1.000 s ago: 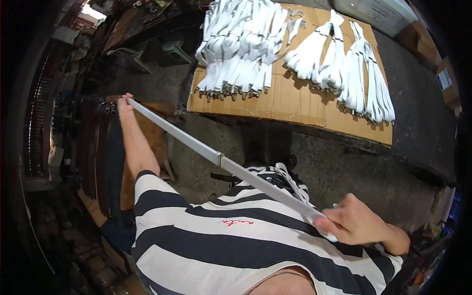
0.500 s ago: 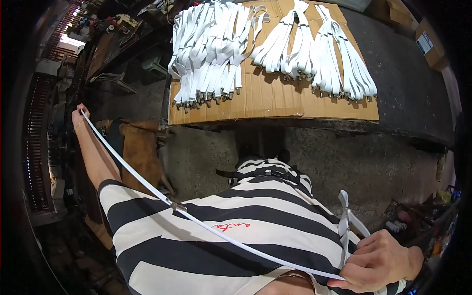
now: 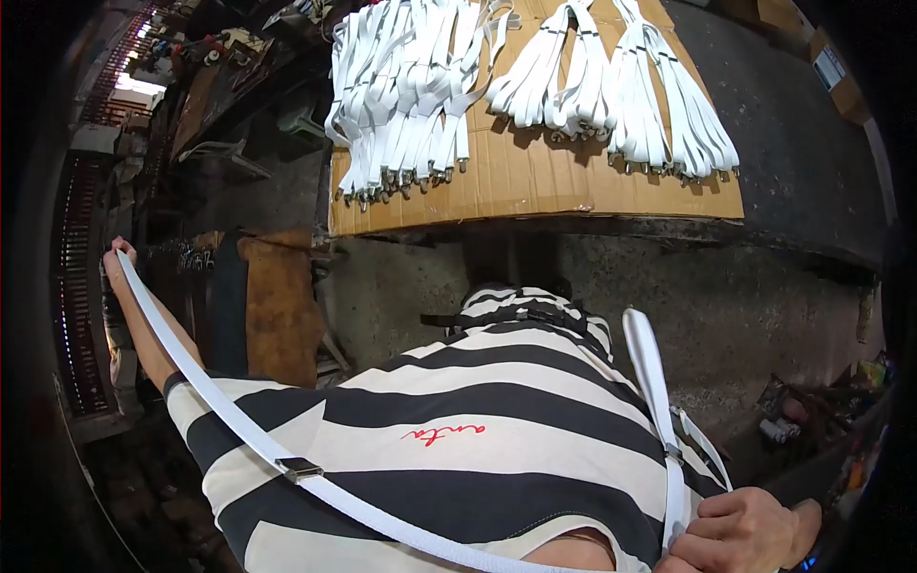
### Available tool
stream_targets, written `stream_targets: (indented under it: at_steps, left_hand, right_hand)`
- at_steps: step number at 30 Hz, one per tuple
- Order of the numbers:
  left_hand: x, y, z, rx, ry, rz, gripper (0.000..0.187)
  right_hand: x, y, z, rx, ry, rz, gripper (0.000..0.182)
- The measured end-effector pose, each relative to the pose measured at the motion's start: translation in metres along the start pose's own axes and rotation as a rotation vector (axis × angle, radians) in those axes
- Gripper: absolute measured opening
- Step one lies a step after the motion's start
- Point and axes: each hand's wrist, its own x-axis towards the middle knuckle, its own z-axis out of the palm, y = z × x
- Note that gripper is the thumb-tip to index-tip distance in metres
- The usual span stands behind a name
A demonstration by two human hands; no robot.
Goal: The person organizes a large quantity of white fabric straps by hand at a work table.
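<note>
Head view: we are gripping a white strap (image 3: 220,408) across our striped shirt (image 3: 458,396), left hand (image 3: 121,256) and right hand (image 3: 737,533) curled closed; it's seeming light, limp, best held clear of its buckle (image 3: 300,469).

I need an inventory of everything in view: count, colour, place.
Table: one, dark, top and right
Cardboard sheet: one, brown, on the table
Piled suspenders: many, white, sheet's left
Bundled suspenders: several bundles, white, sheet's right
Carton: at least one, brown, upper right edge
Stool: one, greenish, upper left
Stained panel: one, brown, left of centre
Floor: one, grey, below the table
Other clutter: uncountable, mixed, dim outer sides
Held strap: one, white, far left to lower edge
Strap loop: one, white, lower right
Slide buckles: two, metallic, one per strap
Striped shirt: one, black-and-white, lower centre
Left hand: one, bare, far left
Right hand: one, bare, lower right
</note>
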Motion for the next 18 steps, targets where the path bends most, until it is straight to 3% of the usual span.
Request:
stream_targets:
  at_steps: [4,9,18]
  left_hand:
    - [0.017,0.021,-0.026,-0.022,-0.053,0.01,0.005]
    - [0.01,-0.003,-0.045,0.032,0.007,0.027,0.004]
    - [0.015,0.05,-0.09,0.146,0.019,0.076,0.008]
  right_hand:
    - [0.008,0.0,-0.003,-0.001,-0.01,-0.02,0.018]
    - [0.024,-0.001,-0.003,-0.006,-0.048,-0.02,0.017]
    - [0.084,-0.007,0.006,0.008,-0.096,-0.03,0.016]
